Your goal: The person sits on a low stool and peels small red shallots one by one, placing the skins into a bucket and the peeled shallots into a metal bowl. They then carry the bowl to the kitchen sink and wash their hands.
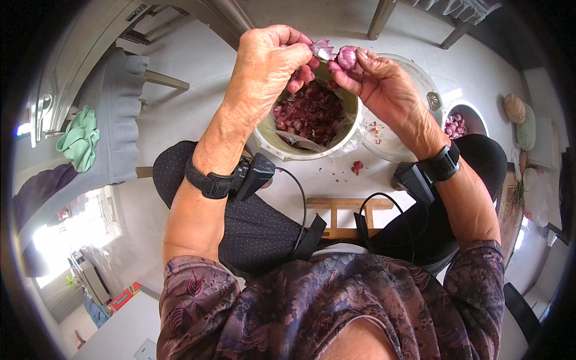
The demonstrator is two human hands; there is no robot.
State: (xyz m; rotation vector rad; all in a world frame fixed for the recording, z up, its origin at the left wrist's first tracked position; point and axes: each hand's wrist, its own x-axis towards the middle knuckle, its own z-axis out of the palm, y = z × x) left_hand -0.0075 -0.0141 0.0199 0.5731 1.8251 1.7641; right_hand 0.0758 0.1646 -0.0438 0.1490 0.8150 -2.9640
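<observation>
Both hands are raised over a pale bucket lined with clear plastic and partly filled with dark red onion skins and pieces. My left hand pinches a torn piece of purple skin between thumb and fingers. A small peeled-looking purple shallot or red onion is held in the fingertips of my right hand, close beside that skin. To the right, a smaller white bucket holds several purple shallots or small onions.
Behind my right hand, a round translucent lid with skin scraps lies on the floor by the bucket. A red scrap is on the tiles. A low wooden stool shows between the knees. Gourds or squashes lie at far right; cloth-covered furniture stands left.
</observation>
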